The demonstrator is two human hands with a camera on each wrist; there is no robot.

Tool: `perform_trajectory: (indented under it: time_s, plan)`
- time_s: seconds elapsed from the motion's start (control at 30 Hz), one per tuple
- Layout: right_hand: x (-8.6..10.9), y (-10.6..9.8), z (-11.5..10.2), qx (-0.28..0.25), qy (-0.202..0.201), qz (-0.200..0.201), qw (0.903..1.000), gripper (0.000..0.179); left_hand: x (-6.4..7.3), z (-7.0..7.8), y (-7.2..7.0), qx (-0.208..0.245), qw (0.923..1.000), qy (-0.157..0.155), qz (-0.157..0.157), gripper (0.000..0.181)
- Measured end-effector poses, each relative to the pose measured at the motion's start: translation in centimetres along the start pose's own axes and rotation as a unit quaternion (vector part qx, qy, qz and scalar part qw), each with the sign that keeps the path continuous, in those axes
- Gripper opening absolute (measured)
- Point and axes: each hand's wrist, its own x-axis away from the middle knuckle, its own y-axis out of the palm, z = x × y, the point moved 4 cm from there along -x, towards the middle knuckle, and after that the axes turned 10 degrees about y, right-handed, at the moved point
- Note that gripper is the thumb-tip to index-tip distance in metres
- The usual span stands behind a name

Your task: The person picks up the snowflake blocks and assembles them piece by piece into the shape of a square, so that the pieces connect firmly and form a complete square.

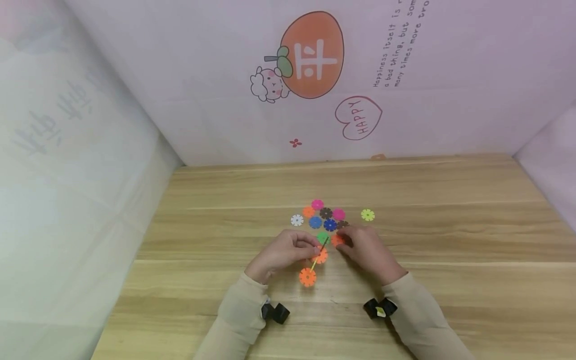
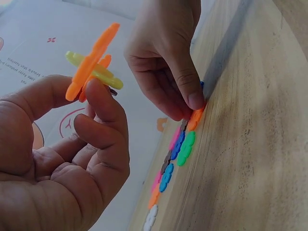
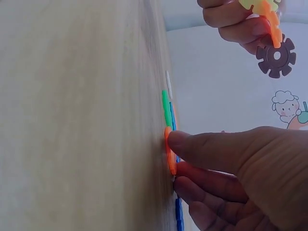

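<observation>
My left hand holds a small chain of slotted plastic snowflake discs between thumb and fingers, above the table. Two orange discs, a yellow disc and a dark brown disc make up this chain, slotted together at angles. At the near right of the loose discs, my right hand has thumb and fingertips at the edges of a flat orange disc on the wood. A green disc lies just left of it.
Beyond the hands lie several loose discs, among them a white disc, a pink disc and a dark blue disc. A yellow-green disc sits apart on the right. Printed cloth rises behind the wooden table.
</observation>
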Motion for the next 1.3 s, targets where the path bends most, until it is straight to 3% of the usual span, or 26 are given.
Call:
perform_trajectory:
  time_s: [0.4,0.67,0.9,1.13,1.3]
  plan:
    - [-0.1,-0.1,0.5,-0.02,0.0,0.0,0.9998,0.029,0.0,0.0,0.0,0.001,1.0,-0.003,0.004,0.017]
    - [-0.2,-0.3,1.1,-0.058,0.017,-0.032,0.9976,0.014,0.0,-0.1,-0.1,-0.01,0.9999,-0.006,0.005,0.016]
    - [0.0,-1.1,1.6,-0.129,0.028,-0.061,0.9894,0.015,0.1,0.0,-0.1,-0.015,0.9999,-0.006,-0.001,0.016]
    - [0.2,-1.8,1.6,-0.162,0.04,-0.074,0.9832,0.017,0.0,0.0,0.0,-0.017,0.9998,-0.002,-0.006,0.015]
    - [0.4,-2.2,1.7,-0.235,0.058,-0.099,0.9651,0.02,0.1,0.1,0.1,-0.022,0.9997,-0.001,-0.008,0.015]
